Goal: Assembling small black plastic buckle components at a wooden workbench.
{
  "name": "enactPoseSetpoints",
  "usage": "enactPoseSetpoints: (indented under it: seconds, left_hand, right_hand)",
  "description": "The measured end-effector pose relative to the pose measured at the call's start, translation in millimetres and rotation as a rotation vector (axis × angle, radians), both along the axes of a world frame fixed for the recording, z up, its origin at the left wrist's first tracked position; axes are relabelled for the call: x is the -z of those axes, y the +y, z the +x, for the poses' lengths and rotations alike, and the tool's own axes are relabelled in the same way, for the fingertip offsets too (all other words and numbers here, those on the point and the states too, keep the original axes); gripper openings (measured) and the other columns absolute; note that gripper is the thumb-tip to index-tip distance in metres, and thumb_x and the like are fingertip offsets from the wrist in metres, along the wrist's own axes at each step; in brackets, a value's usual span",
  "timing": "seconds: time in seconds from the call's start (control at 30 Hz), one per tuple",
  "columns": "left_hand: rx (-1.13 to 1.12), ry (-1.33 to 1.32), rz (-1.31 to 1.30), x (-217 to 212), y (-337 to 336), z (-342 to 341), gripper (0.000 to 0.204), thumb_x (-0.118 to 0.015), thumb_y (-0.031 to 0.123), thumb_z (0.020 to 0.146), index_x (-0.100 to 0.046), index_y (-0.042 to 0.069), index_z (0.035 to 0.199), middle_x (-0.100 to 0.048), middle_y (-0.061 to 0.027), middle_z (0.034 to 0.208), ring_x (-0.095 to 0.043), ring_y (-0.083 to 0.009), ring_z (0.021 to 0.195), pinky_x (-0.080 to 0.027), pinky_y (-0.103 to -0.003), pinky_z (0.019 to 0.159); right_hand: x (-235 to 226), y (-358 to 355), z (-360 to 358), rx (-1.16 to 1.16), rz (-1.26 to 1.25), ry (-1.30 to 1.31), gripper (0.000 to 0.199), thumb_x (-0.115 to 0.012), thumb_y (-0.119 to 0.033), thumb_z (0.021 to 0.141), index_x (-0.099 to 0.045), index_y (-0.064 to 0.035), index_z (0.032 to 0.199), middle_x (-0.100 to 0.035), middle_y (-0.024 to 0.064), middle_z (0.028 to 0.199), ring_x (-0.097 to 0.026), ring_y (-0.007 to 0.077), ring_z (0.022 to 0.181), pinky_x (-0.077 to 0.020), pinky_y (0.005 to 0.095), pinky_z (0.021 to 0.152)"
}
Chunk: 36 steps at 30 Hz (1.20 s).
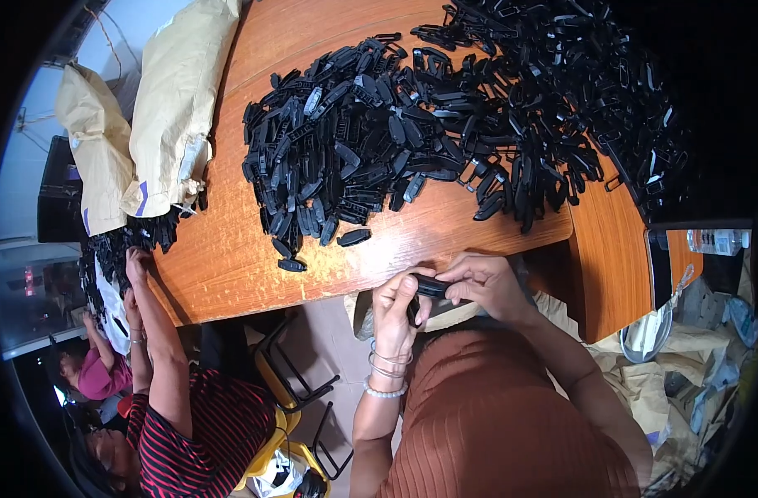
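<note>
My left hand [394,300] and my right hand [485,287] meet just off the table's near edge. Between them is a small, black, elongated plastic piece [431,287] with rounded ends. The left fingers grip one end, while the right thumb and fingers pinch the other. Below it, a second dark bit shows against my left palm, too covered to make out. Beyond my hands, a large pile of similar black oval pieces [337,149] covers the wooden table [229,266]. One loose piece [292,266] lies at the pile's near left.
More black frame-like parts [594,91] are heaped at the far right. Paper sacks [180,100] stand at the left, near a co-worker in a striped top [204,436] reaching over dark parts. A yellow chair [275,423] is beside me. A plastic bottle [717,241] and crumpled paper [653,390] are right.
</note>
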<state>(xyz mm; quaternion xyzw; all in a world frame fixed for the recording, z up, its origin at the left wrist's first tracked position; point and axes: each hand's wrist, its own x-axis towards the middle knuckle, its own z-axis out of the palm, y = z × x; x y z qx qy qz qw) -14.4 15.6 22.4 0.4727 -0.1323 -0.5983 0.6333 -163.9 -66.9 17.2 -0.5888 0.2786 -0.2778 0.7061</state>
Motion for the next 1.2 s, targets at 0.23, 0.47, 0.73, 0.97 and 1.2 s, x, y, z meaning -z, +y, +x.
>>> enactPoseSetpoints:
  seconds: [0.23, 0.47, 0.73, 0.97, 1.2]
  left_hand:
    - [-0.255, -0.222, 0.046, 25, -4, 58, 0.028, -0.059, 0.026, 0.086, -0.051, 0.005, 0.07, -0.048, -0.0031, 0.062, -0.043, -0.0119, 0.05, -0.034, -0.026, 0.042]
    - [-0.121, -1.299, 0.551, 17, -43, 77, 0.044, -0.069, 0.032, 0.078, -0.057, -0.007, 0.06, -0.042, -0.0139, 0.044, -0.032, -0.0147, 0.046, -0.035, -0.034, 0.046]
    - [-0.078, -0.583, 0.198, 14, -23, 63, 0.009, -0.065, 0.008, 0.082, -0.059, 0.004, 0.077, -0.057, 0.0015, 0.061, -0.045, -0.0031, 0.05, -0.032, -0.018, 0.046]
    - [0.117, -0.574, -0.01, -19, -4, 13, 0.035, -0.067, -0.002, 0.077, -0.055, -0.004, 0.11, -0.061, -0.0038, 0.076, -0.052, -0.0068, 0.057, -0.042, -0.019, 0.053]
    - [0.096, -0.74, -0.027, -24, 4, 13, 0.025, -0.069, 0.0, 0.077, -0.059, -0.003, 0.1, -0.061, -0.0028, 0.074, -0.051, -0.0051, 0.056, -0.041, -0.018, 0.051]
  right_hand:
    - [6, -42, -20, 0.485, -1.012, 0.789, 0.018, -0.058, 0.002, 0.076, -0.06, -0.0004, 0.094, -0.051, 0.0128, 0.089, -0.05, 0.0305, 0.081, -0.0408, 0.0381, 0.07]
    - [5, -40, -12, 0.262, -1.012, 0.673, 0.021, -0.062, 0.003, 0.067, -0.055, -0.0004, 0.087, -0.049, 0.0117, 0.09, -0.048, 0.0296, 0.083, -0.0383, 0.0392, 0.074]
    - [4, -36, -10, 0.073, -0.677, 0.485, 0.024, -0.064, 0.001, 0.072, -0.052, 0.0005, 0.093, -0.051, 0.0106, 0.09, -0.053, 0.0245, 0.081, -0.043, 0.0331, 0.072]
    - [-39, -18, 11, 0.112, 0.253, -0.241, 0.042, -0.055, 0.004, 0.082, -0.044, 0.0021, 0.122, -0.05, 0.0085, 0.102, -0.056, 0.0119, 0.08, -0.0481, 0.0243, 0.074]
    - [-38, -16, 0, -0.035, -0.081, 0.019, 0.034, -0.046, 0.001, 0.085, -0.051, 0.0033, 0.119, -0.054, 0.0107, 0.099, -0.057, 0.0146, 0.081, -0.046, 0.0251, 0.072]
